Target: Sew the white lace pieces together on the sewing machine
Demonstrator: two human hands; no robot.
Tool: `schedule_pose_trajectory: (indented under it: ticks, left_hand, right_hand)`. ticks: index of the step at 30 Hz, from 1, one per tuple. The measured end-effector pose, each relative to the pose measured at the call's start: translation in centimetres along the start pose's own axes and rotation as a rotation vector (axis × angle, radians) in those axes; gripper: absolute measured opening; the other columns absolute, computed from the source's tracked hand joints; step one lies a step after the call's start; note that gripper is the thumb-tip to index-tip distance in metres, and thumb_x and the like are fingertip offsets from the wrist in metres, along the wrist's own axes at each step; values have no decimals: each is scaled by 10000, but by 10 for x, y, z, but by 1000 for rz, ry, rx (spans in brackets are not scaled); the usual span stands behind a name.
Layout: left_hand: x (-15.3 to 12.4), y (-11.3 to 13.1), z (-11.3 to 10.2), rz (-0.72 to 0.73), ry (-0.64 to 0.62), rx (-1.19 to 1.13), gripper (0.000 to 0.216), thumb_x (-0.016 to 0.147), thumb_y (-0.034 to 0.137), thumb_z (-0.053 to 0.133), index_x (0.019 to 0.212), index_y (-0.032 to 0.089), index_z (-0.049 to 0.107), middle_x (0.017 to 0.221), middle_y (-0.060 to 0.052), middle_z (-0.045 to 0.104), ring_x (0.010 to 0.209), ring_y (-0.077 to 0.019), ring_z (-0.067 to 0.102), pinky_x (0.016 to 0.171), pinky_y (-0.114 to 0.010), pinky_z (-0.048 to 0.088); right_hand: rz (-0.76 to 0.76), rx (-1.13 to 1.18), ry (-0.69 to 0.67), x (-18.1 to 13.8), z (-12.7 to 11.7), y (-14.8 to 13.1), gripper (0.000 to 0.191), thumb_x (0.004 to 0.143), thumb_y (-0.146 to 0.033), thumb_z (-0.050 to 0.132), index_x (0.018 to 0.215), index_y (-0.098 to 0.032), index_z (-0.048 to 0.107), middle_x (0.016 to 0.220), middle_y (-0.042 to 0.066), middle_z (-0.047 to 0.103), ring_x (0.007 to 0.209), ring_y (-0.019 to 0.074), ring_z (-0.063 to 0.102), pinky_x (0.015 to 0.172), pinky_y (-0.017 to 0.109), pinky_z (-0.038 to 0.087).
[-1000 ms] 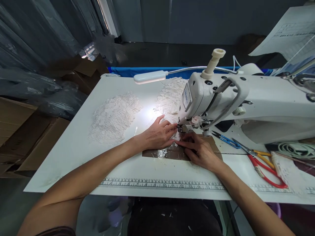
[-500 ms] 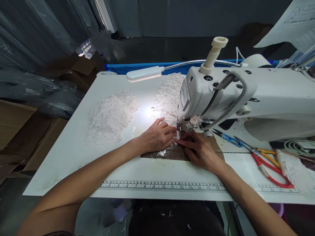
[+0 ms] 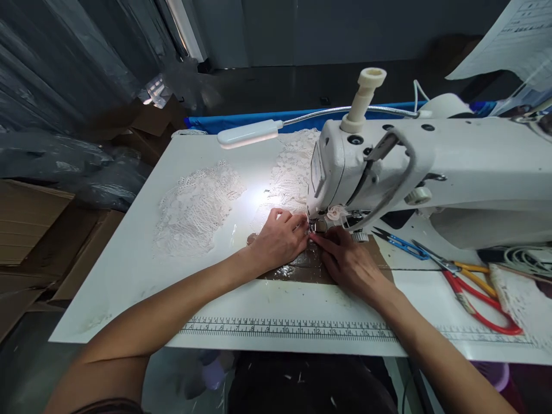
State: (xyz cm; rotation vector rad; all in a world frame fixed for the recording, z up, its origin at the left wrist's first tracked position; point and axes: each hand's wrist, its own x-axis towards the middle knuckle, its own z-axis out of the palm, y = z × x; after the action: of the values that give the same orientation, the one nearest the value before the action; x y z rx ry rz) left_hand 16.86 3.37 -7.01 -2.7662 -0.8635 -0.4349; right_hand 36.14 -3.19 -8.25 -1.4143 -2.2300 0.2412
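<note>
My left hand (image 3: 282, 238) rests by the needle area of a white sewing machine (image 3: 470, 164), its fingers bent and pressed together on a small piece of white lace. Most of that lace is hidden under my fingers. Opposite it, my right hand (image 3: 351, 261) reaches its index fingertip to the same lace just in front of the presser foot (image 3: 319, 226), with the thumb curled below. Beneath both hands lies a brown taped sheet (image 3: 302, 272). A pale fabric rose (image 3: 335, 213) hangs on the machine head above my right fingers.
One lace heap (image 3: 196, 210) lies on the left of the white table (image 3: 129, 276), another lace pile (image 3: 295, 167) behind my left hand. A lamp (image 3: 249, 134) shines from above. Blue snips (image 3: 401, 244) and red-handled scissors (image 3: 478, 305) lie right. A printed ruler (image 3: 284, 330) runs along the front edge.
My left hand's fingers have drawn in closer to the needle, and less lace shows between the hands. The right hand stays nearly in place. The view has shifted slightly.
</note>
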Motion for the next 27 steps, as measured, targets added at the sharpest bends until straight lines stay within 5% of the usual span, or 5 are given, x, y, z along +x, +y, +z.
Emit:
schedule_pose_trajectory:
  ticks: [6, 10, 14, 18, 27]
  left_hand:
    - [1, -2, -7, -5, 32, -30, 229, 959, 251, 449, 1012, 116, 625, 956, -101, 613, 820, -202, 546, 786, -394, 404]
    - [-1, -16, -14, 74, 127, -133, 175, 955, 213, 465, 940, 121, 613, 971, -90, 641, 818, -175, 565, 734, -343, 434]
    - [-5, -22, -15, 240, 149, -295, 142, 927, 152, 486, 862, 135, 611, 930, -69, 662, 791, -149, 590, 722, -316, 478]
    - [-9, -25, -9, 386, 83, -470, 168, 888, 146, 517, 1024, 106, 608, 1011, -122, 662, 926, -190, 621, 815, -350, 529]
    - [-4, -30, 4, 404, 138, -451, 168, 914, 51, 455, 897, 142, 595, 969, -80, 698, 823, -133, 645, 737, -282, 566]
  right_hand:
    - [90, 271, -19, -4, -14, 5, 377, 921, -243, 432, 1260, -235, 597, 1114, 110, 574, 867, 200, 626, 782, 367, 533]
    - [152, 301, 85, -3, -33, 10, 270, 899, -256, 459, 1046, -205, 679, 1020, 95, 610, 870, 215, 619, 779, 365, 517]
    - [176, 138, 168, -18, -55, 27, 291, 906, -276, 454, 1099, -201, 659, 1040, 98, 636, 980, 249, 606, 851, 402, 498]
    - [238, -151, 169, -51, -68, 53, 363, 919, -351, 437, 1171, -181, 636, 1039, 125, 632, 1017, 294, 584, 856, 436, 491]
    - [263, -349, 177, -74, -55, 81, 373, 950, -416, 406, 1038, -180, 681, 994, 129, 627, 914, 281, 589, 701, 388, 490]
